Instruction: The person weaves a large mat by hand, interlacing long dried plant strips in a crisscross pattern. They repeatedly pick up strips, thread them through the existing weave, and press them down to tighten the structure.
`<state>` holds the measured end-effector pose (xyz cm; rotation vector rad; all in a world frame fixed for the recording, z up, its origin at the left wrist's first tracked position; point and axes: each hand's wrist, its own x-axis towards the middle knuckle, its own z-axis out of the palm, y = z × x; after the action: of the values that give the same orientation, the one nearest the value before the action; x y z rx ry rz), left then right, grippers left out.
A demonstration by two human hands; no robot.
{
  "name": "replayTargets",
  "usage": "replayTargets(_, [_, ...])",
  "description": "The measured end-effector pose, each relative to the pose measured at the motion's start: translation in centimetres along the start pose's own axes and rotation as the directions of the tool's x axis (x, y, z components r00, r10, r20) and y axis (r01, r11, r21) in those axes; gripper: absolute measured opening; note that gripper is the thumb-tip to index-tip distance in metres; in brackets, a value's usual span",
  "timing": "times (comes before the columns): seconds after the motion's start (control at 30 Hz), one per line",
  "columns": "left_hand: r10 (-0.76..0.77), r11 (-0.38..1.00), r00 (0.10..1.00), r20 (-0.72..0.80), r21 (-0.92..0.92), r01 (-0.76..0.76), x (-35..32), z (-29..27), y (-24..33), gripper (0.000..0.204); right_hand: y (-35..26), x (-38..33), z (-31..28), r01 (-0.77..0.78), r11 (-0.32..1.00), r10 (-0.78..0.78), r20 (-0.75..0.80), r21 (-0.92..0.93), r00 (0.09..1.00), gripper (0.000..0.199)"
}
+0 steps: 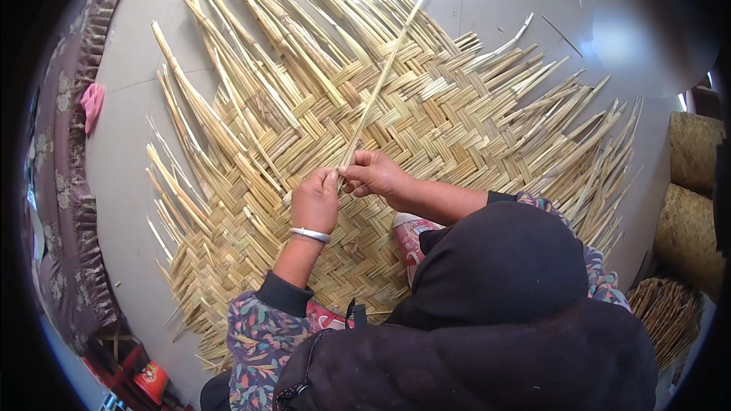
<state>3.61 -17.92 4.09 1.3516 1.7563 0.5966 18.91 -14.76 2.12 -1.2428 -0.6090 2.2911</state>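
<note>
A large woven mat of flattened pale straw-coloured reeds lies on the floor in front of me, in a zigzag weave with loose ends fanning out at its far and side edges. Above its middle, my left hand and my right hand meet, both with fingers pinched on the near end of one long reed strip. The strip slants away to the far right, past the mat's far edge. A pale bracelet circles my left wrist. Whatever lies between the fingertips is partly hidden.
Patterned shoes of mine rest on the mat. Rolled woven mats and a bundle of stalks stand at the right. Along the left runs a ruffled purple cover with a pink cloth; a red container sits at lower left.
</note>
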Motion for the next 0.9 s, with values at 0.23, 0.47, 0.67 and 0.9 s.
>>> replayTargets(0.23, [0.169,0.973,0.977,-0.132,0.180,-0.145,-1.1,0.7,0.1,0.017,-1.6,0.3,-0.1,0.033,0.984,-0.018,-0.083,0.175,0.996,0.010])
replayTargets(0.47, [0.317,0.897,0.932,-0.175,0.375,-0.234,-2.3,0.8,1.0,0.010,-4.0,0.9,-1.0,0.086,0.978,-0.040,-0.240,0.187,0.970,0.012])
replayTargets(0.67, [0.392,0.868,0.904,-0.174,0.395,-0.300,-2.6,0.7,1.1,0.008,-5.8,1.1,-2.0,0.144,0.967,-0.073,-0.312,0.210,0.947,0.016])
replayTargets(0.9, [0.389,0.863,0.908,-0.159,0.407,-0.298,-3.2,0.6,1.2,0.007,-7.6,2.1,-3.9,0.249,0.944,-0.146,-0.404,0.216,0.903,0.022])
